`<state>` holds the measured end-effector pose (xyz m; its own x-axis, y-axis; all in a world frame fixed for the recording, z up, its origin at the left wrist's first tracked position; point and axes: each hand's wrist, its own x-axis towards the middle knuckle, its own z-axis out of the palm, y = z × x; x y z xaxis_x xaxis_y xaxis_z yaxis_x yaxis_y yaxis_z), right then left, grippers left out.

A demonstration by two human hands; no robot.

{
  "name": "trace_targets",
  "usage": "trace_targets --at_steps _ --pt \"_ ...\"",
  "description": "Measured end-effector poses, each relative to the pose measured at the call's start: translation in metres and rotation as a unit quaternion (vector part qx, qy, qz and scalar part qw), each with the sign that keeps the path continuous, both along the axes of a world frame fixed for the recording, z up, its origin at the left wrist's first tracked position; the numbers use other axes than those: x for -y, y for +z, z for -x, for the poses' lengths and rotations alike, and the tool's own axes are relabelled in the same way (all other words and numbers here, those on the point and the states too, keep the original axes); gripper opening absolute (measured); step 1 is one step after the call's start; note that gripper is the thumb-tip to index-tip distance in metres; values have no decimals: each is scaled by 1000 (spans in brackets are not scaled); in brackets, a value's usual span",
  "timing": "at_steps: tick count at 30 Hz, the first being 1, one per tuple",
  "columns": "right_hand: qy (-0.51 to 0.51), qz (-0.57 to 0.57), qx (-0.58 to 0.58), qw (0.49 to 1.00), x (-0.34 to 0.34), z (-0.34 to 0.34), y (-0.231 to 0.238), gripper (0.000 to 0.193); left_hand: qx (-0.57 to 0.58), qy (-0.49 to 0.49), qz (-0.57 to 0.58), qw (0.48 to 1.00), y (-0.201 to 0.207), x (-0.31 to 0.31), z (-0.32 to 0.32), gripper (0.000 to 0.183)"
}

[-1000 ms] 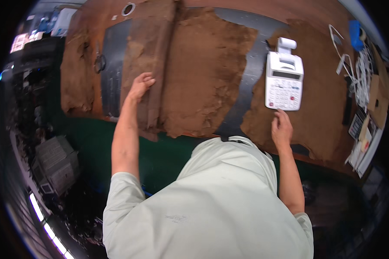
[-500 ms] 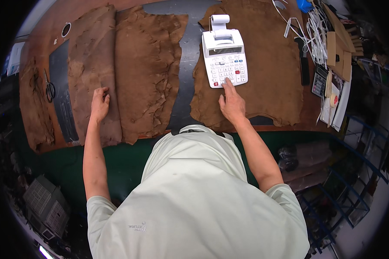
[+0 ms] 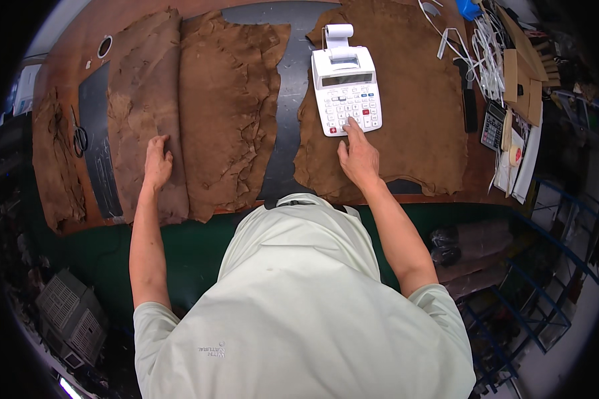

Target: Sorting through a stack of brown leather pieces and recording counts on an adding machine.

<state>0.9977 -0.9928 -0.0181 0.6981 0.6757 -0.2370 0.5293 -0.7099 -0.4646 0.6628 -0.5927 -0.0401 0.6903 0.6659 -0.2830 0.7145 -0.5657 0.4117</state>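
A white desktop printing calculator [image 3: 346, 92] with a paper roll [image 3: 339, 32] at its far end lies on a brown leather hide [image 3: 412, 126] to the right. My right hand [image 3: 359, 159] reaches its lower keys, index finger stretched onto them, thumb apart, nothing held. Over on the left, my left hand [image 3: 158, 165] rests on a folded brown leather hide [image 3: 140, 86], its fingers loosely bent and the thumb a little apart; I see nothing in it. A crumpled brown hide [image 3: 229, 113] lies between the hands.
Black-handled scissors [image 3: 80, 141] and a narrow strip of hide [image 3: 54, 159] lie at far left. A second, dark calculator [image 3: 492, 125], a tape roll [image 3: 514, 155], white strips [image 3: 489, 56] and cardboard boxes [image 3: 522, 93] crowd the table's right side.
My left hand has shifted slightly to the right and turned a little on the hide. My right hand stays at the calculator's lower keys with only a tiny finger movement.
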Motion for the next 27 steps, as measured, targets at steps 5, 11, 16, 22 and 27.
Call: trace_targets --at_steps 5,11,16,22,27 --pt "29 -15 15 999 -25 -3 -7 40 5 -13 -18 1000 -3 0 -2 47" --pt "-11 -14 33 999 -13 -4 -5 39 -7 10 -56 998 2 8 5 44" --pt "-36 9 77 996 23 -15 -15 36 -19 56 -108 992 -7 24 -18 42" --pt "-67 -89 12 994 9 -5 2 32 99 -76 -178 976 9 93 -75 39" --pt "-61 -115 -15 991 -3 13 1 29 78 -23 -120 989 -10 144 -139 40"
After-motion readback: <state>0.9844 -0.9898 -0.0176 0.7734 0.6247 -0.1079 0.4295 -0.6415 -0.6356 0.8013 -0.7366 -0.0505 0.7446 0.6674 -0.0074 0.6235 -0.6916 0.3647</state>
